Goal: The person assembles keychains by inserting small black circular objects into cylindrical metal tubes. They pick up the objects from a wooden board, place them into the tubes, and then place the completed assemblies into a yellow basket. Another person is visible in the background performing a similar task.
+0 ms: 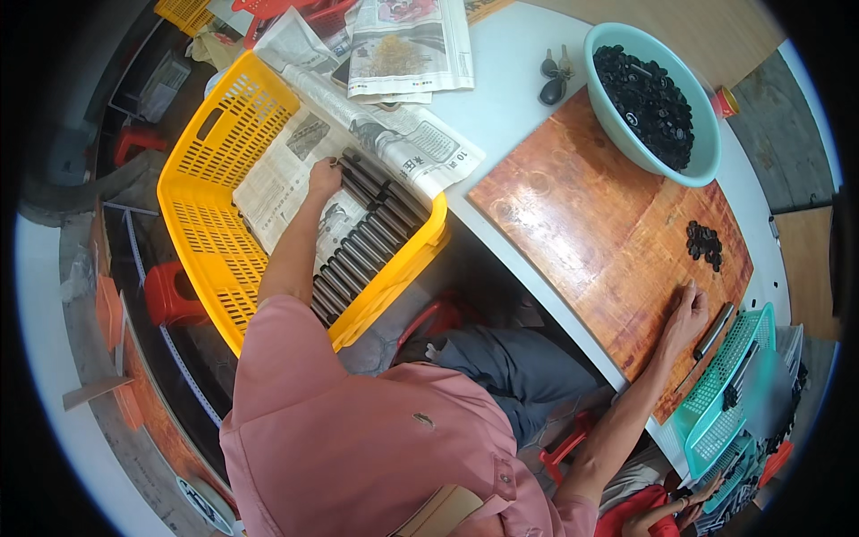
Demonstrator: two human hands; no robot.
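Observation:
My left hand [325, 179] reaches into a yellow plastic basket [208, 192]. Its fingers are closed at the end of a dark tube [360, 167], at the far end of a stacked row of similar tubes [369, 242] on newspaper. My fingers partly hide that grip. On the right, my right hand [687, 315] rests over the wooden board [582, 228], fingers loosely bent and apart, with nothing visible in them. Just beyond it lies a small cluster of black caps [704, 244]. Beside it is a slim tool with a dark handle [714, 331].
A pale green basin [707, 161] full of small black parts stands at the board's far corner. Newspapers [407, 54] overlap the basket's far side. Green baskets [707, 421] line the right edge, near another person's arm [658, 517]. Red stools [170, 295] stand at left.

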